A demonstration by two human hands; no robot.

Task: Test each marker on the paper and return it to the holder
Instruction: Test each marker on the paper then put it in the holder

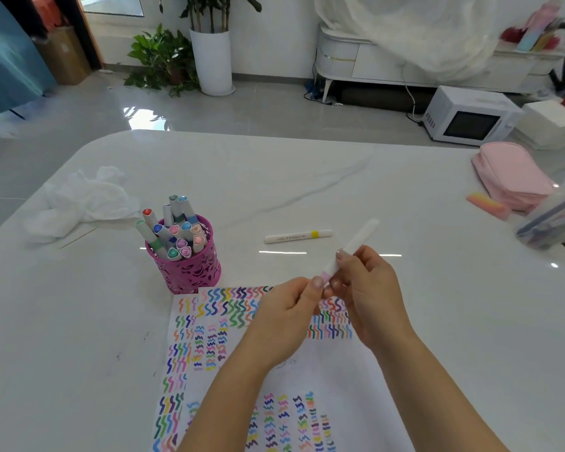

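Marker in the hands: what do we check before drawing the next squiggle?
1. Marker gripped by left hand and right hand: ok.
2. Marker uncapped: cannot tell, that end is hidden.
3. Paper has bare space: ok.
4. Holder upright: ok.
5. Yellow-band marker back in holder: not ok, it lies outside.

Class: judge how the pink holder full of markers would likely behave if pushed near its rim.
The holder would probably tip rather than slide: the markers stand well above its rim and some lean left, so it looks top-heavy. On the glossy table, a low push would likely slide it easily. Its cut-out wall suggests it is light.
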